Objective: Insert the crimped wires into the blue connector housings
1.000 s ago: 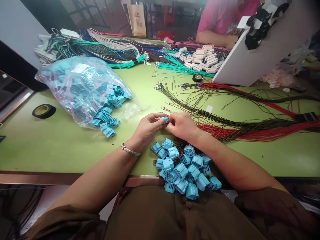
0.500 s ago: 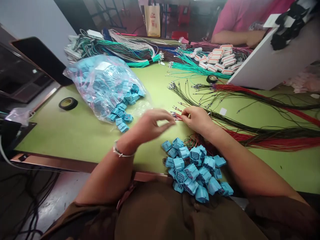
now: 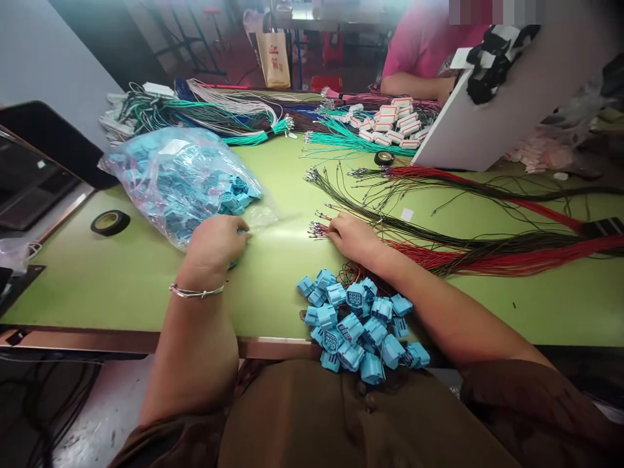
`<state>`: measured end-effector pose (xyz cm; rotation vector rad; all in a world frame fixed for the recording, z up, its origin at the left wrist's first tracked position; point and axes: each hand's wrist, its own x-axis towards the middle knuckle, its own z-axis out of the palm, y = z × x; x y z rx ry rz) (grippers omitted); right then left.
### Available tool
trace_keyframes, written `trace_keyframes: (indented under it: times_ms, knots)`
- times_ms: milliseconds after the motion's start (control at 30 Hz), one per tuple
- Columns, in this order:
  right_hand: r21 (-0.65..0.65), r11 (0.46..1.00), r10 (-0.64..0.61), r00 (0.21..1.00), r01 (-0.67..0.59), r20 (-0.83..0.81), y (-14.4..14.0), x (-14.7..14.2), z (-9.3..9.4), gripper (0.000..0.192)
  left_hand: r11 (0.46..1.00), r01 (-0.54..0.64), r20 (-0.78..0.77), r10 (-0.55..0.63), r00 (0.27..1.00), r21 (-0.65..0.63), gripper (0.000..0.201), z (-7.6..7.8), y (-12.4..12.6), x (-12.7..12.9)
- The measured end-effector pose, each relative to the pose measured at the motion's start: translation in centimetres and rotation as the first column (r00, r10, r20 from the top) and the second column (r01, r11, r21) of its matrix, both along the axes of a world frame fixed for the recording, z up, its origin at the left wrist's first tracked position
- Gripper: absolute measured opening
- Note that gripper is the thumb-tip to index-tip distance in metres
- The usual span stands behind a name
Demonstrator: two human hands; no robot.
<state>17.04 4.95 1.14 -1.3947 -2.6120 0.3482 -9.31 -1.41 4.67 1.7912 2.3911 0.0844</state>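
Observation:
My left hand (image 3: 217, 242) is over the loose blue connector housings at the mouth of a clear plastic bag (image 3: 163, 172). Its fingers curl down around a blue connector housing (image 3: 233, 264), mostly hidden beneath the hand. To the right, my right hand (image 3: 351, 235) rests on the table with its fingers closed on red wires (image 3: 319, 229), close to their metal terminal ends. A heap of blue connector housings (image 3: 351, 325) with wires attached lies at the table's front edge, between my forearms.
Black and red wire bundles (image 3: 468, 253) stretch off to the right. Black tape (image 3: 110, 223) lies at left, another roll (image 3: 384, 158) farther back. Green wires with white connectors (image 3: 390, 123) lie behind, beside an upright panel (image 3: 478, 117). A person in pink (image 3: 414, 52) sits across.
My left hand has moved left and down from beside the wire ends to the loose connector housings by the bag. My right hand stays at the red wires. The whole view has shifted.

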Motion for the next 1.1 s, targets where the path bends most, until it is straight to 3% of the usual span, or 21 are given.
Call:
trace_keyframes:
  times_ms: [67,100,133,200,267,300,333,400,500,633,733,900,1100]
  knots:
    - [0.001,1.0,-0.03,0.991,0.031,-0.128,0.4,0.3,0.0,0.02,0.984,-0.071,0.215,0.035,0.976,0.163,0.027,0.5,-0.3,0.6]
    - [-0.012,0.999,-0.052,0.979,0.051,-0.198,0.5,0.4,0.1,0.018,0.964,-0.124,0.39,0.023,0.92,0.236,0.027,0.7,-0.4,1.0]
    - [-0.036,0.997,-0.073,0.962,0.066,-0.264,0.6,0.5,0.2,0.015,0.944,-0.18,0.583,-0.016,0.812,0.278,0.027,0.8,-0.6,1.6]
    - [-0.099,0.993,-0.101,0.916,0.068,-0.388,0.7,0.5,0.4,0.011,0.936,-0.246,0.886,-0.122,0.447,0.253,0.031,0.6,-0.6,2.9]
    - [-0.153,0.988,-0.102,0.867,0.03,-0.488,0.6,0.4,0.5,0.01,0.964,-0.226,0.99,-0.134,0.05,0.142,0.032,-0.2,-0.3,4.4]
    - [-0.173,0.985,-0.101,0.846,0.011,-0.523,0.6,0.3,0.4,0.011,0.975,-0.206,0.99,-0.106,-0.093,0.085,0.03,-0.7,0.0,5.0]
    - [-0.189,0.982,-0.103,0.832,-0.002,-0.545,0.5,0.3,0.4,0.012,0.981,-0.191,0.978,-0.07,-0.197,0.032,0.028,-1.2,0.3,5.6]
    - [-0.214,0.977,-0.114,0.823,-0.01,-0.556,0.4,0.3,0.2,0.014,0.982,-0.177,0.948,0.0,-0.319,-0.06,0.024,-2.1,0.8,6.5]
    - [-0.227,0.974,-0.144,0.82,0.018,-0.553,0.3,0.6,-0.1,0.016,0.985,-0.113,0.917,0.075,-0.392,-0.129,0.021,-2.8,1.2,7.1]
    - [-0.171,0.985,-0.12,0.806,0.023,-0.579,0.1,1.0,0.0,0.017,0.998,0.002,0.916,0.054,-0.397,-0.059,0.016,-3.1,1.1,7.6]
    - [-0.163,0.986,-0.074,0.803,-0.029,-0.592,-0.1,1.0,0.1,0.016,0.997,-0.013,0.919,0.065,-0.389,-0.076,0.017,-3.2,1.0,7.9]
    - [-0.175,0.984,-0.085,0.796,-0.027,-0.599,-0.2,1.0,-0.2,0.013,0.994,-0.011,0.919,0.098,-0.383,-0.111,0.037,-2.8,1.1,7.9]
    - [-0.201,0.979,-0.144,0.784,0.025,-0.604,-0.2,1.3,-0.4,0.009,0.992,-0.049,0.92,0.086,-0.383,-0.113,0.012,-2.9,1.4,7.8]
